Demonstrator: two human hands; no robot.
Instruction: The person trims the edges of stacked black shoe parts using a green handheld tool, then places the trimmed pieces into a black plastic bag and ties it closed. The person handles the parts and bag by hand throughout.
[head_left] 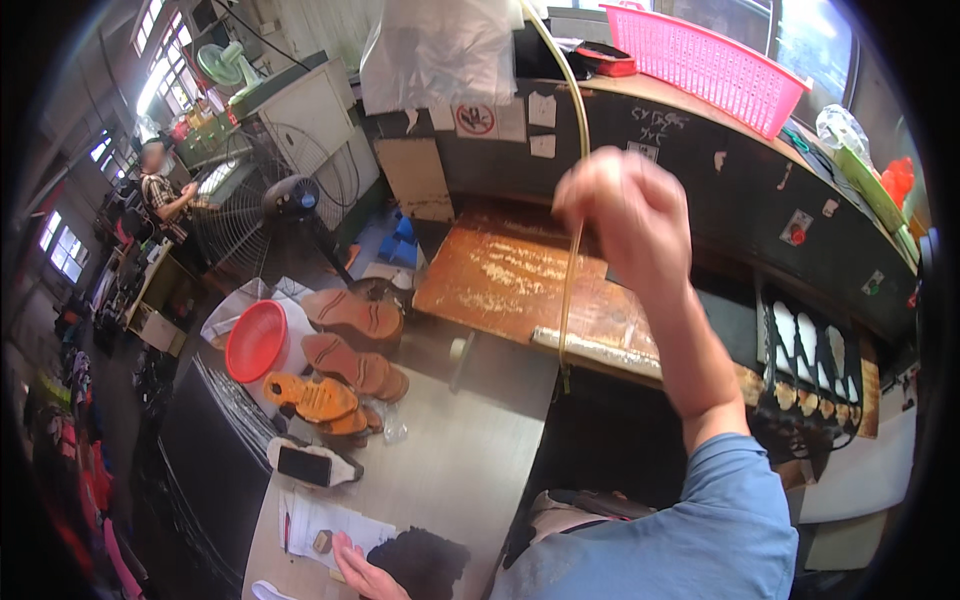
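My right hand (628,205) is raised in front of me, blurred, with its fingers curled in. A yellowish hose (570,300) hangs down past those fingers; whether they grip it I cannot tell. Low on the pale table (480,430), my left hand (366,573) lies with fingers stretched out. Beside its fingertips sits a small brownish block (322,541) on white paper (315,515). To the right of the paper is a ragged dark patch (420,560). A dark phone (304,466) rests on a pale shoe-shaped piece (345,468) farther up the table.
Orange (315,397) and brown shoe soles (355,365) lie near a red bowl (256,341). Beyond is a worn wooden board (500,275). A black fan (290,197) stands far left, with a person (165,190) behind. A pink basket (705,70) tops the dark bench.
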